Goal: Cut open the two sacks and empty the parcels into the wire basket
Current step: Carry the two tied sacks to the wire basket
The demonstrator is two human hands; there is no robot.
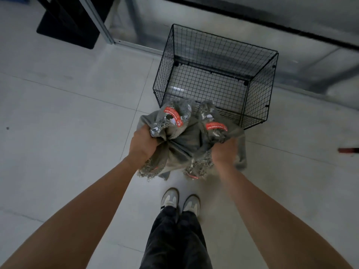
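Clutching both by their bunched cloth, my left hand (142, 144) had its fingers curled round the left sack (171, 131) and my right hand (223, 152) round the right sack (210, 117), just before the wire basket (260, 88). Their red labels (172, 115) bore white writing I could not read.

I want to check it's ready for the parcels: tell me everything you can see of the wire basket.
The wire basket is a black rectangular box of thin grid-mesh panels, joined at the corners by small round black clips. Open at the top, it stands upright on the pale tiled floor. No parcels show inside. The two grey sacks overlap its near wall in this view; whether they touch it cannot be told.
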